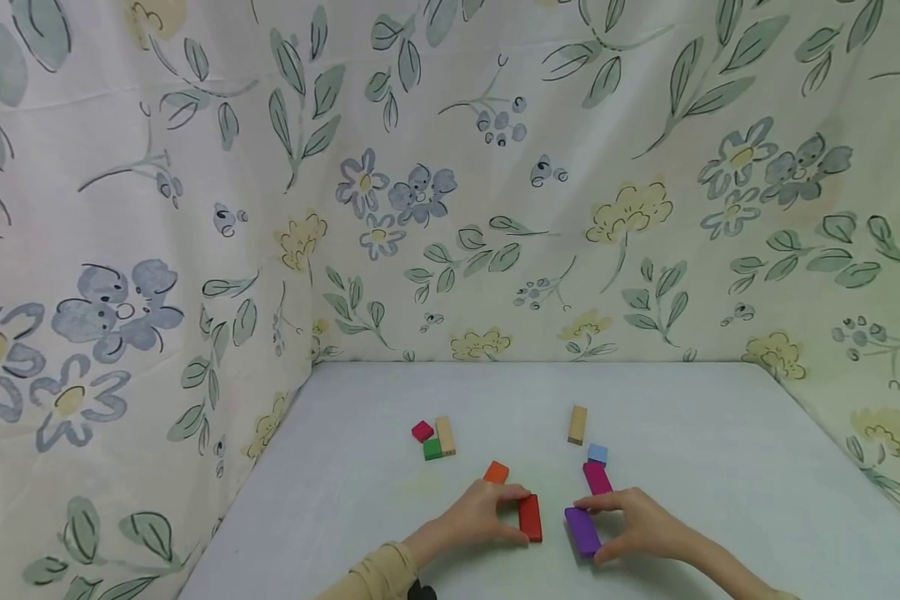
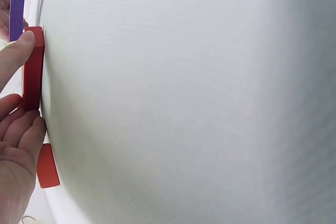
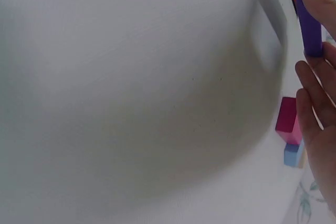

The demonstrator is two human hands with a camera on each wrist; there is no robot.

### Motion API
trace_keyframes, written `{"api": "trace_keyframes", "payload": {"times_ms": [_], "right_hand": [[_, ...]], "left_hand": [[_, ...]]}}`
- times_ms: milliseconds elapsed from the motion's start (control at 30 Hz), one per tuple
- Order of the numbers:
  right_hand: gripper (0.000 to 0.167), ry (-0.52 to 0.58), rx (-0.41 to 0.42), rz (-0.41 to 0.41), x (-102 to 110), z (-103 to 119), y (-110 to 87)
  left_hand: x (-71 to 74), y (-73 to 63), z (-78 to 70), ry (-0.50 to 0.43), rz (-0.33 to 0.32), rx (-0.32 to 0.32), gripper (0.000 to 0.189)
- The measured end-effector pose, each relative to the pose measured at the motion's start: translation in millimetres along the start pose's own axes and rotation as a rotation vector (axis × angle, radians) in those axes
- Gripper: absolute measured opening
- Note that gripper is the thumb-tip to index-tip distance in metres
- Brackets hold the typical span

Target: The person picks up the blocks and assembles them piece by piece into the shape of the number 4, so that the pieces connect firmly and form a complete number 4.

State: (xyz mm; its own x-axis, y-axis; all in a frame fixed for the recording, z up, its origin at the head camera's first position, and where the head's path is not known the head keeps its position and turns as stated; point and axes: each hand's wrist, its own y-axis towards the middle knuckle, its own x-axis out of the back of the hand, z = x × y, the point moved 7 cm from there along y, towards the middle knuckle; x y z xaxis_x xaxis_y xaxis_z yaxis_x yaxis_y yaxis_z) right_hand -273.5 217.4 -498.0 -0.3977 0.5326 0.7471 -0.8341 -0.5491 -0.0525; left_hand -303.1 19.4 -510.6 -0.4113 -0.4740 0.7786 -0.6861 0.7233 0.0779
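Observation:
My left hand (image 1: pixel 482 512) holds a red block (image 1: pixel 530 517) by its two ends, thumb at the near end and fingers at the far end. In the left wrist view the red block (image 2: pixel 33 69) sits between thumb and fingertips. My right hand (image 1: pixel 640 527) pinches a purple block (image 1: pixel 582 532) the same way, to the right of the red one, with a gap between them. The purple block (image 3: pixel 310 17) looks raised off the table in the right wrist view. Just beyond the left hand lies an orange block (image 1: pixel 497 472); past the right fingers is a magenta block (image 1: pixel 597 477).
A light blue block (image 1: pixel 597 453) touches the magenta one's far end, with a plain wooden block (image 1: pixel 577 424) behind it. Farther left, a small red block (image 1: pixel 422 431), a green block (image 1: pixel 432 449) and another wooden block (image 1: pixel 446 436) cluster on the white table (image 1: pixel 345 500). Floral cloth (image 1: pixel 465 275) surrounds the table.

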Motion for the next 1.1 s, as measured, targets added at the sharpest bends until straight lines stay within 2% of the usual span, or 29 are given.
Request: {"api": "trace_keyframes", "payload": {"times_ms": [233,367,767,900,1100], "right_hand": [[0.06,0.026,0.051,0.018,-7.9,7.8,4.5],[0.059,0.025,0.068,0.026,-11.8,13.1,6.0],[0.059,0.045,0.08,0.035,-16.6,24.5,11.0],[0.059,0.05,0.101,0.037,-19.5,26.2,11.5],[0.057,0.065,0.069,0.056,-25.5,26.3,13.5]], "left_hand": [[1.1,2.1,5.4,-0.019,0.021,0.035,0.059],[0.7,3.8,6.3,-0.007,0.035,0.034,0.059],[1.5,6.2,5.6,0.019,0.073,0.039,0.058],[1.8,7.2,6.0,0.015,0.071,0.051,0.059],[1.9,7.2,6.0,0.013,0.057,0.046,0.061]]}}
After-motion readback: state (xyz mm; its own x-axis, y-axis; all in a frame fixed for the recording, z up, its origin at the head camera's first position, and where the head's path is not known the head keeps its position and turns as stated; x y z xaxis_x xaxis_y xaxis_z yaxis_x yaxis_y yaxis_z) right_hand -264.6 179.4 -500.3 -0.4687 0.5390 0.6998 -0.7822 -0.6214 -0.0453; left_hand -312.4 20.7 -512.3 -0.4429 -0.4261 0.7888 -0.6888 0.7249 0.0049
